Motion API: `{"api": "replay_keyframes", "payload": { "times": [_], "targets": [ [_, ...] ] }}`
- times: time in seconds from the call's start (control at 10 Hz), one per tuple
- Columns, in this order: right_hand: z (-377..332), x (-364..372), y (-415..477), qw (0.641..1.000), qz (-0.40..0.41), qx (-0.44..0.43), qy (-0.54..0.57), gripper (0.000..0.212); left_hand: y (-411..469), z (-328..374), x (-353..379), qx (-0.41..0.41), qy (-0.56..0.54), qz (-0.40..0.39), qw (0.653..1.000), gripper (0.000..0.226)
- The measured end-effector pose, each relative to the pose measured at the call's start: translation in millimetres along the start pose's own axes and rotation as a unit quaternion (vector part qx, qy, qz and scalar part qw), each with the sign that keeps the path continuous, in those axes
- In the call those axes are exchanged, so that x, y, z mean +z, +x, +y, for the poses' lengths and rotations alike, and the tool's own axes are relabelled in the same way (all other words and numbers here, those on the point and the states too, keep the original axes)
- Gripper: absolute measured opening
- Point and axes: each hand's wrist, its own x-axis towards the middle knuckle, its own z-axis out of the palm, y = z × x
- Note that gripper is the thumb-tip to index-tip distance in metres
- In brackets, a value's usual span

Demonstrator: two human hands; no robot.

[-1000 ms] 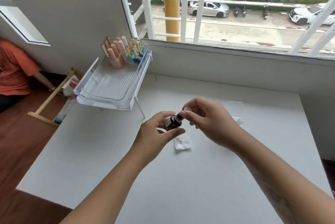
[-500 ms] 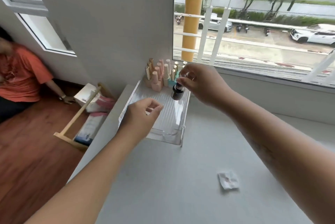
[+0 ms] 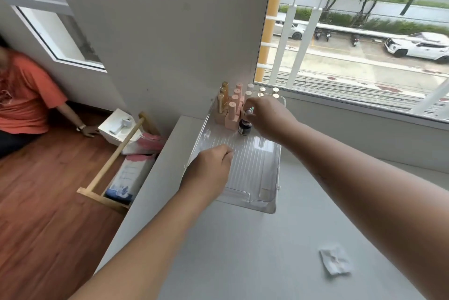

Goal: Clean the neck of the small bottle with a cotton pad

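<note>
The small dark bottle (image 3: pixel 244 127) stands upright on the floor of a clear plastic tray (image 3: pixel 252 173), just in front of a group of pink and gold bottles (image 3: pixel 232 105). My right hand (image 3: pixel 267 117) pinches its light cap from above. My left hand (image 3: pixel 210 171) hovers over the tray's near left part, fingers loosely curled, holding nothing I can see. A crumpled white cotton pad (image 3: pixel 335 260) lies on the white table (image 3: pixel 243 251) at the lower right, away from both hands.
The tray sits in the table's far left corner against a grey wall, under a window sill. A person in an orange shirt (image 3: pixel 21 95) sits on the wooden floor at the left, beside a wooden frame (image 3: pixel 114 156) and boxes.
My right hand has carried the bottle from mid-air down onto the tray beside the other bottles. My left hand moved forward over the tray. The view swung further left.
</note>
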Motion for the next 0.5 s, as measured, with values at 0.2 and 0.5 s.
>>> {"api": "replay_keyframes", "payload": {
  "times": [0.2, 0.5],
  "targets": [
    [0.0, -3.4, -4.5, 1.000, -0.010, 0.006, -0.013, 0.030, -2.7, 6.2, 0.0, 0.003, 0.002, 0.014, 1.000, 0.021],
    [30.5, -42.3, -60.8, 0.999, 0.035, 0.005, 0.031, 0.029, -4.8, 46.7, 20.1, 0.055, 0.034, 0.055, 0.996, 0.029]
  ]
}}
